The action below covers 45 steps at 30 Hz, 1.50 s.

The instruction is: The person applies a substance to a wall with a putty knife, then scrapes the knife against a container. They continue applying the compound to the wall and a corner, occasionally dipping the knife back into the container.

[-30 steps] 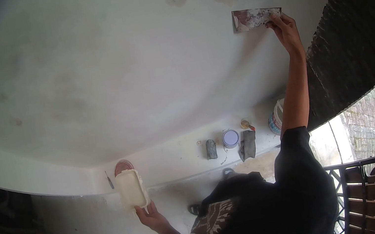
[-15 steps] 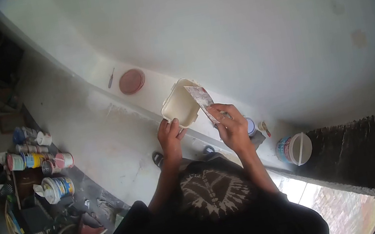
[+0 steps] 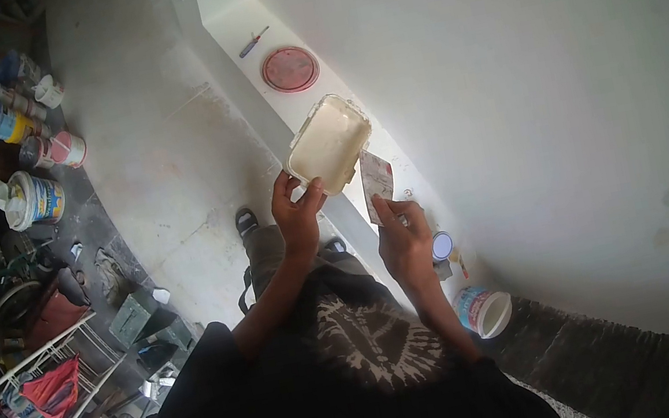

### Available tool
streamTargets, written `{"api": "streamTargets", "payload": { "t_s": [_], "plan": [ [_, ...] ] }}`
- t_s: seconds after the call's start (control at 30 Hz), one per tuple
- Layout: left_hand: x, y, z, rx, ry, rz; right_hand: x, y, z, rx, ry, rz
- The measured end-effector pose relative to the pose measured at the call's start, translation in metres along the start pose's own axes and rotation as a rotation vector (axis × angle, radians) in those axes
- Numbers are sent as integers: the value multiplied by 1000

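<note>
My left hand [image 3: 298, 220] grips the near-left corner of a cream rectangular tray [image 3: 328, 146], its thumb over the rim. A smooth pale layer covers the inside of the tray. In my right hand [image 3: 405, 237] is a flat, paint-stained scraper [image 3: 377, 183], pinched at its lower end. The scraper's upper end lies close beside the tray's right edge; whether they touch, I cannot tell.
On the white ledge lie a red round lid [image 3: 290, 69] and a screwdriver [image 3: 254, 41]. A blue-rimmed can [image 3: 442, 245] and a white bucket [image 3: 484, 311] stand at the right. Paint buckets [image 3: 37, 197] and a metal rack [image 3: 54, 393] line the left side.
The view has turned. My right hand has drawn the scraper from over the tray's opening to beside its right edge. The tray now shows more of its inside.
</note>
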<state>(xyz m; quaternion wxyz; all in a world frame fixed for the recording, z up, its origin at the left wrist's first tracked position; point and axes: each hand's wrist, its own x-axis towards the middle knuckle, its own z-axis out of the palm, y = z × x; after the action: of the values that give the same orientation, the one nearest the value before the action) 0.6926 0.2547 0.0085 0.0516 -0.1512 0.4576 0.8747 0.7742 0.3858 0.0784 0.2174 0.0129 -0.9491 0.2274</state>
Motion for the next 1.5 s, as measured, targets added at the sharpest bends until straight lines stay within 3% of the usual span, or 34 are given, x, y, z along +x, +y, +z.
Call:
{"api": "streamTargets", "payload": {
  "t_s": [0.17, 0.23, 0.33, 0.47, 0.67, 0.8, 0.9, 1.0, 1.07, 1.2, 1.4, 1.43, 1.5],
  "plan": [
    [55, 39, -45, 28, 21, 31, 56, -24, 13, 6, -15, 165],
    [74, 54, -60, 81, 15, 36, 91, -23, 22, -60, 105, 89],
    [99, 77, -79, 96, -10, 91, 145, -40, 32, 126, 43, 329],
    [125, 101, -104, 68, -19, 147, 215, -57, 65, 175, -64, 331],
    [131, 143, -125, 28, -66, 190, 271, -75, 116, 133, -266, 162],
    [134, 146, -134, 57, 20, 251, 289, -100, 137, 104, -349, 68],
    [135, 145, -136, 77, 99, 303, 291, -123, 153, 137, -529, 10],
    [139, 145, -138, 47, 140, 328, 296, -139, 156, 137, -549, -25],
    [141, 145, -139, 17, 152, 323, 306, -146, 150, 157, -415, -43],
    [143, 149, -135, 59, 164, 324, 316, -142, 162, 31, -449, -135],
    [143, 146, -133, 67, 146, 295, 305, -154, 175, 80, -569, -32],
    [142, 145, -134, 60, 139, 288, 309, -147, 173, 85, -501, -88],
    [142, 144, -134, 55, 131, 283, 320, -145, 163, 114, -466, 40]
  ]
}}
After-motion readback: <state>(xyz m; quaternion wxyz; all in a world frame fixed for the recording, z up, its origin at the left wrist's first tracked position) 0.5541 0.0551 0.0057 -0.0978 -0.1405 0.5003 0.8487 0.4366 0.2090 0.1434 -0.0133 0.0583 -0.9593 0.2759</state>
